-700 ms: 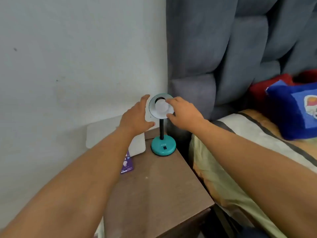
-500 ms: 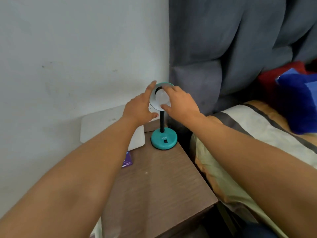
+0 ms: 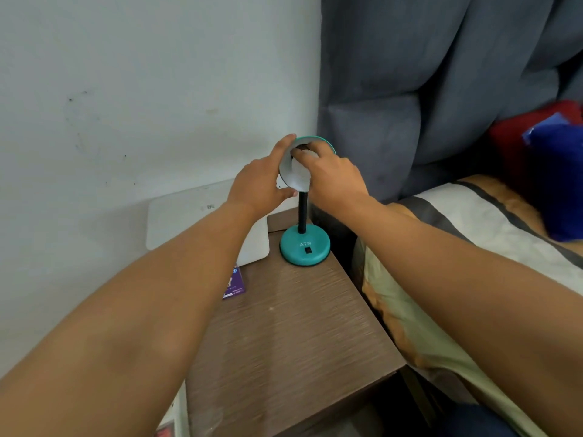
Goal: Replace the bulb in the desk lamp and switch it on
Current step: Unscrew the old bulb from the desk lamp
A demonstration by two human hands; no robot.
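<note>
While the small teal desk lamp (image 3: 304,244) stands upright at the back corner of the brown wood-grain worktop (image 3: 293,335), just beside the bed, both hands are up at its round shade (image 3: 293,181). The left hand (image 3: 258,181) cups the outer left rim of the shade, its fingers (image 3: 285,146) curved along the edge and the thumb below, steadying it. The right hand (image 3: 331,178) reaches into the shade's mouth, its fingers (image 3: 307,152) closed around the white frosted bulb (image 3: 299,173), which sits inside the shade.

Judging from this, the task is at the bulb-turning step, but whether this bulb is the old one coming out or the new one going in cannot be told. The lamp is dark. A purple printed card or bulb box (image 3: 234,283) lies flat on the worktop, partly hidden under the left forearm, next to a white flat rectangular panel (image 3: 195,216) leaning against the wall; that packaging hints that a spare is at hand, though no second bulb shows. The black rocker switch (image 3: 307,250) on the teal base is untouched, so switching on is clearly left to do.
</note>
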